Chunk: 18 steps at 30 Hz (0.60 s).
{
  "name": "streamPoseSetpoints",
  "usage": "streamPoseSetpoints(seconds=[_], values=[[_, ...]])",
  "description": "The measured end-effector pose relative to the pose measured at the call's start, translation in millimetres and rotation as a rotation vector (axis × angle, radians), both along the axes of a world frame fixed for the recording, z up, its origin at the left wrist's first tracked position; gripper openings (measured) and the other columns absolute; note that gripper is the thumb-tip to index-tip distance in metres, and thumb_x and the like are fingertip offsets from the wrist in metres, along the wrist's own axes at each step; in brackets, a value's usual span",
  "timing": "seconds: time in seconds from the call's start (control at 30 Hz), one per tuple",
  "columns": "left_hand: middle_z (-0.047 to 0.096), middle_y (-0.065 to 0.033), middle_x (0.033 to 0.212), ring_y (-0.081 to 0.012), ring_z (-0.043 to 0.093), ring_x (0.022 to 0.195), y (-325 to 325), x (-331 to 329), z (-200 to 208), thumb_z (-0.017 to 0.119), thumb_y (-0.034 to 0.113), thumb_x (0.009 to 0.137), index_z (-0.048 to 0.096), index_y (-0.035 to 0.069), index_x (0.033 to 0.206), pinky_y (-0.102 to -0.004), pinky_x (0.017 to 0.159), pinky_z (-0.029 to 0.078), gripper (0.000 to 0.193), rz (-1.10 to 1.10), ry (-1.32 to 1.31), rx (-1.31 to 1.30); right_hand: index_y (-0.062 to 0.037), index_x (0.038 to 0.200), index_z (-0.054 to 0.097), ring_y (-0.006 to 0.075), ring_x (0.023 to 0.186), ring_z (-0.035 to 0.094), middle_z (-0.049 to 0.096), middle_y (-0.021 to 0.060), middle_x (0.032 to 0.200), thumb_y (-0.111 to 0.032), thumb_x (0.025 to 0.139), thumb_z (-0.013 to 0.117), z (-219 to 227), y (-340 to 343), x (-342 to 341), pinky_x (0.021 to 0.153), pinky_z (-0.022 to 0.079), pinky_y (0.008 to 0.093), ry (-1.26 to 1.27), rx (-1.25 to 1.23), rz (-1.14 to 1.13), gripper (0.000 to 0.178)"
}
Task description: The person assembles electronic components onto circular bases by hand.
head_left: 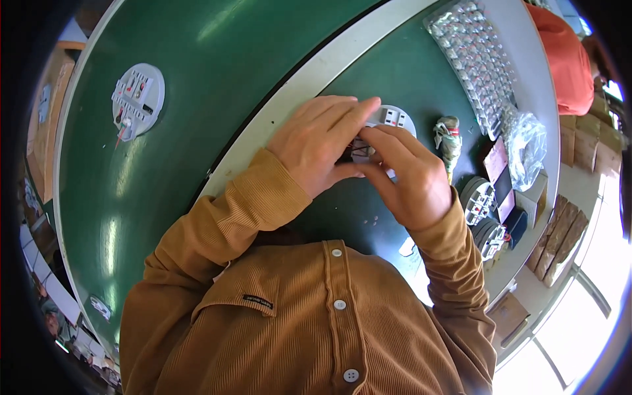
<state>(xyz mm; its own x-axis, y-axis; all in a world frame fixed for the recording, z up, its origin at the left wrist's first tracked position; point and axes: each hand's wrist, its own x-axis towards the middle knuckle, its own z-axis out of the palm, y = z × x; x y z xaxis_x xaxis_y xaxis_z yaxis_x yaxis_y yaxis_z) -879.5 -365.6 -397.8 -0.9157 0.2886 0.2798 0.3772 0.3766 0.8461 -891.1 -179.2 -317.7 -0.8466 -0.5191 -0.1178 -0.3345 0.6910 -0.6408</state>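
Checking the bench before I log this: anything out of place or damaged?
Nothing stands out. Both hands, left and right, hold a round white part; another part lies on the green belt.

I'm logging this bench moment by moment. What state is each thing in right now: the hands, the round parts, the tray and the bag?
left hand: closed on the round white part, fingers curled over it
right hand: pinching the same part
round white part: held over the green table, mostly covered
second round white part: lying flat, untouched, wires sticking out
clear blister tray: lying flat
plastic bag: crumpled
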Motion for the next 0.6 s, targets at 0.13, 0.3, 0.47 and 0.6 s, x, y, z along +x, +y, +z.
streamPoseSetpoints(seconds=[0.13, 0.3, 0.47, 0.6], values=[[0.070, -0.0076, 0.116, -0.0274, 0.066, 0.104, 0, -6, -4, 0.089, 0.011, 0.075, 0.068, 0.004, 0.130, -0.0377, 0.095, 0.053, 0.059, 0.034, 0.019, 0.011, 0.0000, 0.130, 0.070, 0.0229, 0.091, 0.070, 0.072, 0.0128, 0.119, -0.002, 0.090, 0.078, 12, 45, 26, 0.082, 0.057, 0.0331, 0.191, 0.036, -0.692, 0.041], [0.067, -0.0046, 0.104, -0.0226, 0.063, 0.089, 9, -9, -9, 0.088, 0.004, 0.075, 0.073, 0.005, 0.110, -0.0343, 0.081, 0.053, 0.037, -0.060, -0.003, -0.004, -0.0016, 0.133, 0.068, 0.0292, 0.092, 0.068, 0.071, 0.0154, 0.116, -0.004, 0.091, 0.078, -42, 96, 9, 0.084, 0.057, 0.0362, 0.463, 0.264, -0.678, 0.043], [0.064, -0.0033, 0.097, -0.0197, 0.059, 0.081, 10, -16, -15, 0.086, 0.001, 0.076, 0.073, 0.005, 0.100, -0.0323, 0.073, 0.051, 0.027, -0.015, 0.006, 0.026, -0.0023, 0.135, 0.067, 0.0285, 0.091, 0.069, 0.071, 0.0156, 0.115, -0.003, 0.088, 0.078, -15, 79, -2, 0.081, 0.057, 0.0366, 0.287, 0.071, -0.419, 0.047], [0.064, -0.0032, 0.096, -0.0197, 0.058, 0.080, 6, -14, -14, 0.085, 0.000, 0.076, 0.074, 0.005, 0.105, -0.0319, 0.072, 0.051, 0.032, -0.053, -0.046, 0.043, -0.0021, 0.129, 0.069, 0.0269, 0.090, 0.070, 0.072, 0.0130, 0.112, -0.005, 0.087, 0.079, 46, 29, -1, 0.077, 0.056, 0.0334, 0.138, 0.347, -0.095, 0.043]])
